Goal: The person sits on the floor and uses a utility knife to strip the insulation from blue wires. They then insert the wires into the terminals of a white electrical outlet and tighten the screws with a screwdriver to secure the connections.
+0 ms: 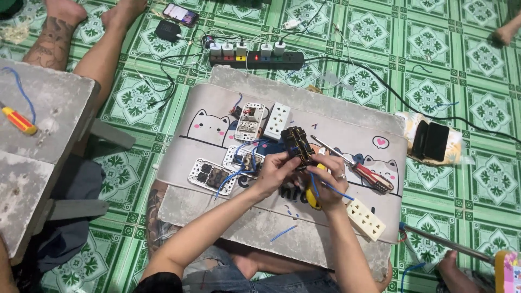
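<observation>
My left hand (275,171) and my right hand (329,182) meet over a low board, both gripping a dark socket module (297,144) with brass contacts. My right hand also has a blue wire (331,189) running under its fingers and a yellow-handled tool (310,197) tucked beneath it. Just left of my hands lie two opened socket plates (209,176) with blue wiring. Behind them sit a white socket insert (250,121) and a white socket face (277,120). A red-handled screwdriver (364,172) lies right of my right hand.
A cat-printed mat (206,127) covers the board. A cream socket strip (365,218) lies at the front right. A black power strip (255,56) with chargers and a phone (180,14) lie on the green tiled floor. Other people's legs (51,38) are at the left.
</observation>
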